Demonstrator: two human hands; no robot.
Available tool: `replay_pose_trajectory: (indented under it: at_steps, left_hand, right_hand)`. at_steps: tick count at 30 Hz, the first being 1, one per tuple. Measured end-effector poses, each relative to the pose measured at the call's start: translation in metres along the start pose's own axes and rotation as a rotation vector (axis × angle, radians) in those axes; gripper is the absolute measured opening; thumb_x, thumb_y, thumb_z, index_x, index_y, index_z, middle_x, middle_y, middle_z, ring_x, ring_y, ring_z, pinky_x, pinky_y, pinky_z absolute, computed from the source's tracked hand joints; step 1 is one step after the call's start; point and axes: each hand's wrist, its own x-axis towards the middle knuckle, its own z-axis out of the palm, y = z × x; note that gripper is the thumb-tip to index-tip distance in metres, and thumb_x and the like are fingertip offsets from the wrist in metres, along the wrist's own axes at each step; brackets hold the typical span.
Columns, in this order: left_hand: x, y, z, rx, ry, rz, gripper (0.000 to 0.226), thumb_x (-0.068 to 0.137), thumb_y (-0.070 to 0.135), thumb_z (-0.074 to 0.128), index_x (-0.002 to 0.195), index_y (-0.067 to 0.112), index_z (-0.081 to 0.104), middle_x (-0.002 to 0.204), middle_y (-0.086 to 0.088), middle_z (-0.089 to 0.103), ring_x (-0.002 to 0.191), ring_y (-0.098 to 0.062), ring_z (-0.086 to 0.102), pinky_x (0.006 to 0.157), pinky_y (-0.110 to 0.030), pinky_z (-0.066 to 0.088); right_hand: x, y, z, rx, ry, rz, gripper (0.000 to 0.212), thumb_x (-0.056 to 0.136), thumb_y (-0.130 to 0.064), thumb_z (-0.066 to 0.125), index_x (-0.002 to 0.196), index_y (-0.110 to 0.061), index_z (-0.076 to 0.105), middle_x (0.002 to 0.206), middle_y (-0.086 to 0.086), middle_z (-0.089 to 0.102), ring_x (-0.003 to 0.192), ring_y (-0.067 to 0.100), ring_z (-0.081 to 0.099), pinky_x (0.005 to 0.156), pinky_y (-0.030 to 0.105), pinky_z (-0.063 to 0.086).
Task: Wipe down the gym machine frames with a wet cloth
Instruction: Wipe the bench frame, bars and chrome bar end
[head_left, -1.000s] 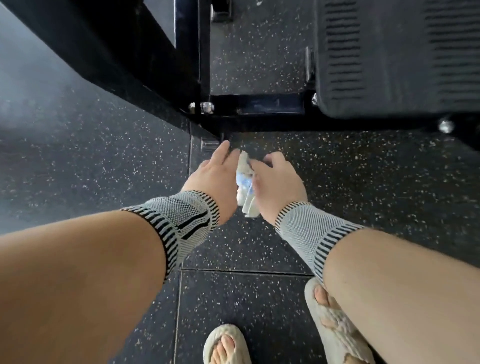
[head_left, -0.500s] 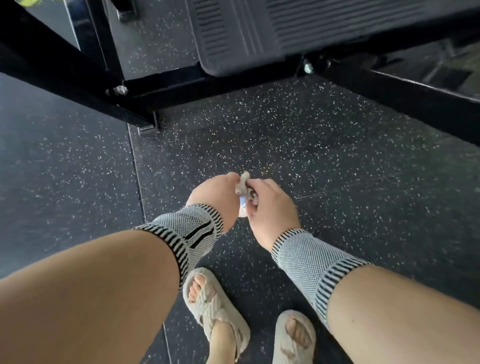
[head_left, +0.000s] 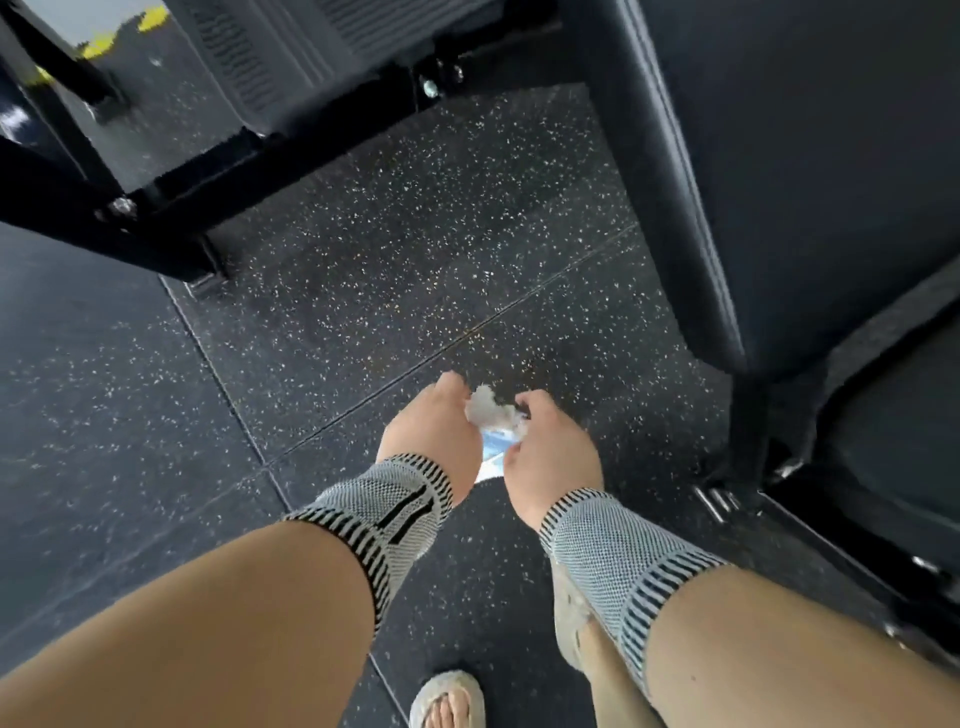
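Your view swings right since a second ago: the black machine frame (head_left: 171, 228) now sits up and left of your hands, and a dark padded seat (head_left: 810, 156) fills the right. Your left hand (head_left: 428, 441) curls its formerly straight fingers onto the cloth (head_left: 493, 421); your right hand (head_left: 553, 457) grips it too.

Most of the cloth (head_left: 493, 421) is hidden between the two hands, so its full shape cannot be told. The fingertips of the left hand (head_left: 428, 434) and right hand (head_left: 550, 457) curl out of sight. The right foot's sandal (head_left: 569, 618) sits largely behind the right forearm. The machine frame (head_left: 670, 171) runs past the top and right edges.
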Motion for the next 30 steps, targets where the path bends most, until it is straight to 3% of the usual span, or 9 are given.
replay_pose_trajectory:
  at_steps: [4, 9, 13, 18, 22, 24, 25, 27, 30]
  left_hand:
    - [-0.045, 0.003, 0.038, 0.050, -0.041, 0.076, 0.029, 0.093, 0.003, 0.043, 0.117, 0.019, 0.047, 0.112, 0.000, 0.054, 0.081, -0.017, 0.057, 0.071, -0.031, 0.050]
    - [-0.089, 0.016, 0.096, 0.051, -0.094, 0.113, 0.020, 0.094, 0.006, 0.043, 0.103, 0.023, 0.047, 0.109, 0.002, 0.055, 0.080, -0.015, 0.055, 0.067, -0.029, 0.043]
    - [-0.115, 0.033, 0.145, 0.074, -0.063, 0.134, 0.007, 0.099, 0.016, 0.041, 0.104, 0.020, 0.043, 0.098, 0.002, 0.058, 0.072, -0.014, 0.053, 0.063, -0.029, 0.041]
    - [-0.122, 0.065, 0.216, -0.066, 0.011, 0.029, 0.010, 0.099, 0.014, 0.038, 0.108, 0.017, 0.039, 0.073, 0.002, 0.052, 0.061, -0.011, 0.049, 0.047, -0.026, 0.035]
    - [-0.091, 0.091, 0.265, -0.217, 0.051, 0.026, 0.010, 0.099, 0.010, 0.037, 0.107, 0.016, 0.035, 0.073, 0.001, 0.050, 0.057, -0.010, 0.049, 0.043, -0.022, 0.032]
    - [-0.066, 0.097, 0.282, -0.300, 0.107, 0.028, 0.012, 0.098, 0.008, 0.037, 0.107, 0.017, 0.038, 0.072, 0.001, 0.052, 0.057, -0.010, 0.049, 0.043, -0.021, 0.032]
    - [-0.053, 0.099, 0.290, -0.344, 0.127, 0.034, 0.013, 0.097, 0.008, 0.038, 0.106, 0.017, 0.041, 0.072, 0.002, 0.052, 0.058, -0.009, 0.049, 0.044, -0.021, 0.032]
    - [-0.027, 0.111, 0.310, -0.448, 0.145, 0.096, 0.012, 0.096, 0.010, 0.042, 0.103, 0.019, 0.046, 0.073, 0.006, 0.053, 0.060, -0.008, 0.048, 0.047, -0.020, 0.033]
    - [0.001, 0.137, 0.336, -0.576, 0.158, 0.286, 0.007, 0.095, 0.016, 0.050, 0.098, 0.022, 0.054, 0.078, 0.011, 0.056, 0.067, -0.007, 0.052, 0.057, -0.021, 0.038]
  right_hand:
    - [-0.052, 0.046, 0.010, 0.144, 0.076, 0.214, 0.034, 0.091, -0.014, 0.056, 0.123, -0.021, 0.047, 0.106, 0.000, 0.065, 0.088, 0.016, 0.058, 0.075, 0.026, 0.048]
    - [-0.105, 0.126, 0.027, 0.170, 0.141, 0.434, 0.026, 0.094, -0.015, 0.050, 0.119, -0.016, 0.054, 0.111, 0.002, 0.065, 0.101, 0.019, 0.061, 0.079, 0.023, 0.044]
    - [-0.128, 0.192, 0.034, 0.238, 0.218, 0.607, 0.027, 0.098, -0.021, 0.039, 0.110, -0.009, 0.061, 0.105, 0.008, 0.066, 0.084, 0.020, 0.057, 0.070, 0.026, 0.039]
    - [-0.130, 0.252, 0.042, 0.390, 0.405, 0.514, 0.025, 0.103, -0.030, 0.031, 0.107, -0.013, 0.048, 0.072, -0.005, 0.050, 0.065, 0.016, 0.047, 0.062, 0.028, 0.034]
    - [-0.101, 0.298, 0.054, 0.427, 0.323, 0.488, 0.052, 0.093, -0.058, 0.038, 0.073, -0.013, 0.055, 0.064, -0.002, 0.055, 0.062, 0.017, 0.055, 0.057, 0.027, 0.038]
    - [-0.088, 0.315, 0.059, 0.648, 0.260, 0.499, 0.054, 0.086, -0.055, 0.055, 0.053, -0.014, 0.046, 0.048, -0.005, 0.045, 0.047, 0.014, 0.043, 0.050, 0.024, 0.035]
    - [-0.082, 0.323, 0.061, 0.856, 0.264, 0.482, 0.049, 0.084, -0.047, 0.063, 0.053, -0.013, 0.047, 0.046, -0.004, 0.041, 0.045, 0.014, 0.040, 0.048, 0.022, 0.035]
    - [-0.062, 0.333, 0.056, 1.203, 0.387, 0.386, 0.031, 0.081, -0.034, 0.070, 0.063, -0.012, 0.057, 0.055, 0.002, 0.048, 0.055, 0.016, 0.047, 0.054, 0.028, 0.041]
    - [-0.022, 0.339, 0.032, 1.235, 0.749, 0.206, 0.013, 0.083, -0.025, 0.067, 0.074, -0.015, 0.065, 0.073, 0.002, 0.065, 0.075, 0.020, 0.063, 0.073, 0.038, 0.052]
